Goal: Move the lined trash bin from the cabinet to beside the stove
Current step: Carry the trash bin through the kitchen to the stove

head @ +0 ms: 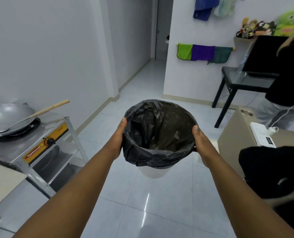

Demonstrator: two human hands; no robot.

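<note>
I hold a white trash bin (153, 172) lined with a black plastic bag (160, 133) in the air over the tiled floor, at the centre of the head view. My left hand (117, 140) grips the left side of its rim and my right hand (203, 145) grips the right side. The bag looks empty inside. The metal stove (39, 143) stands at the left with a grey wok (7, 117) and a wooden-handled utensil (50, 109) on its burner. The beige cabinet (235, 134) is at the right.
A white power strip (261, 134) and a dark cloth (271, 170) lie on the cabinet. A person in dark clothes (287, 79) stands at the far right by a black table (242, 83). Tiled floor (142, 212) lies between stove and cabinet. A hallway (153, 66) runs ahead.
</note>
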